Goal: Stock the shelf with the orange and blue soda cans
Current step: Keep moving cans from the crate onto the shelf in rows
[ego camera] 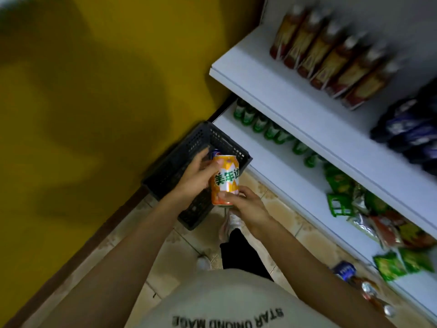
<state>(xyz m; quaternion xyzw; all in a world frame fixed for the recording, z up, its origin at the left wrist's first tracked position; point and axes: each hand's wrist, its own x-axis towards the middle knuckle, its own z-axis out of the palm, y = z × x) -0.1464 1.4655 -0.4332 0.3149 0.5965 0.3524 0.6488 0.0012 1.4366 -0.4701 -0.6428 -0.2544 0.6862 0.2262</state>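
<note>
1. The orange can (225, 179) is held upright in the air above the dark basket (238, 150), in front of the shelf (295, 185).
2. The left hand (197, 177) wraps the upper side wall; the right hand (246, 204) pinches the lower end.
3. A blue can (214, 153) shows just behind, possibly also held by the left hand.
4. Judgement: the can is rigid, smooth, likely slippery and moderately heavy if full. Grip mid-wall, not the rims; thin walls dent.
</note>
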